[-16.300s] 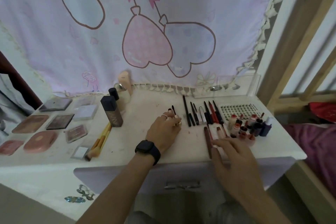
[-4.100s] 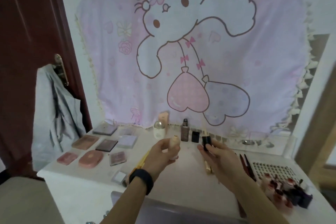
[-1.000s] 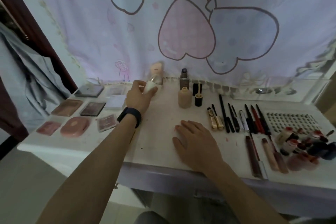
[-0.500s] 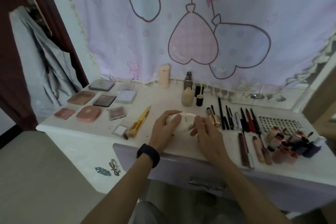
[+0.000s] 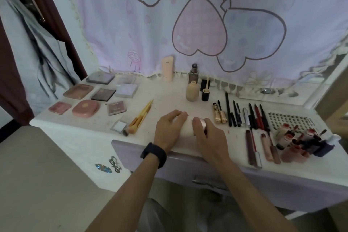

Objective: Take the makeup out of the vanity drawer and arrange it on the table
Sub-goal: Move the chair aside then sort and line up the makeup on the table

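Head view: we held a white rounded bottle [image 5: 186, 129] on its side, low at the front of the bench [image 5: 165, 98], between both hands; we could not tell whether it touched the surface. Our left hand [image 5: 168, 131] was curled round its body. Our right hand [image 5: 210, 136] grasped the end with the pinkish cap [image 5: 201, 122], the thumb lying over the top. A black watch [image 5: 154, 154] sat on the left wrist.

Just left of the left hand lay yellow-handled brushes [image 5: 141, 117], and farther left the palettes [image 5: 85, 108] in rows. Beyond both hands stood a beige bottle [image 5: 192, 91]. Right of the right hand a row of pencils [image 5: 243, 116] lay side by side, and well apart on that side small bottles [image 5: 301, 141] were clustered. Below our wrists was the lilac drawer front [image 5: 188, 165].
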### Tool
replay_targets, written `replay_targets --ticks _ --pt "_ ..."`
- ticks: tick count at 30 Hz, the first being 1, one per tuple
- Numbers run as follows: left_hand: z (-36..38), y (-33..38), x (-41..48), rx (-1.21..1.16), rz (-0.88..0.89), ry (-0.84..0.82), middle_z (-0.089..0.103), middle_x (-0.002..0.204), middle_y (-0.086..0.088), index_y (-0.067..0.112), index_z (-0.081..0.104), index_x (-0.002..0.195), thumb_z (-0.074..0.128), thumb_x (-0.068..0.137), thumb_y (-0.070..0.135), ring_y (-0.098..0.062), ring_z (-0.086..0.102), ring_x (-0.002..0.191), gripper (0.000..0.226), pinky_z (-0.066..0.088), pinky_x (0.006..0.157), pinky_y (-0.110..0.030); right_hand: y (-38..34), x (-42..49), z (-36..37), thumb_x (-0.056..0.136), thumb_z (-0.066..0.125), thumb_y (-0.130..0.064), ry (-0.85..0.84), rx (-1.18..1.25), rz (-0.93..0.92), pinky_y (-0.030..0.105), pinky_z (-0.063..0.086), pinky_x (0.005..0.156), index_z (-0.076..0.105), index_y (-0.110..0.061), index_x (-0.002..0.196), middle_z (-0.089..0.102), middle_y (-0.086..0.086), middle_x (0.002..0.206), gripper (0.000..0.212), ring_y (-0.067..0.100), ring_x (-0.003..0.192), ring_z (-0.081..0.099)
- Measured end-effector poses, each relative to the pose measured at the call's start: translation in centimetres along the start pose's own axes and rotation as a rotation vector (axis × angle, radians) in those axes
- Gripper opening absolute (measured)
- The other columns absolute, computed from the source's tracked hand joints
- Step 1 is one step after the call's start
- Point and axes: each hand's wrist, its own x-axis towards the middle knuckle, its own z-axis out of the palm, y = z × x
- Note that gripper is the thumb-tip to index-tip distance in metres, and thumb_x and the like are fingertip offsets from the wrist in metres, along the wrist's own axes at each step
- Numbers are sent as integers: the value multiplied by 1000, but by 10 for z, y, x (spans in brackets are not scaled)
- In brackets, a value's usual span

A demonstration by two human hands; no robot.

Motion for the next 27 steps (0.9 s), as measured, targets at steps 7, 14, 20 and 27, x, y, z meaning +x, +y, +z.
replay_targets --ticks 7,14,20,27 --pt "-9 7 7 -72 -138 -133 69 97 -2 21 72 95 57 97 38 -21 62 88 23 51 71 -32 5 -1 0 93 26 -70 -7 25 -127 12 42 55 44 -47 93 59 -8 70 30 0 67 59" --pt "-16 2 -2 -105 22 -310 63 108 22 38 63 111 84 77 29 1 65 88 41 52 71 -13 6 8 -12 102 46 -52 59 241 99 17 42 56 60 -26 85 65 -14 72 33 1 60 57" --pt "-16 -3 -3 -41 38 -284 63 104 27 47 66 109 78 72 53 -4 65 84 39 56 72 -20 6 6 -17 103 43 -50 46 249 103 13 42 59 62 -33 95 68 -17 79 26 -4 67 58" --pt "-17 2 1 -65 -81 -168 62 63 9 23 74 88 60 77 72 -6 51 49 52 42 46 -18 -1 -5 -15 99 39 -58 -36 183 -54 17 43 53 59 -34 108 64 -4 76 32 2 57 54"
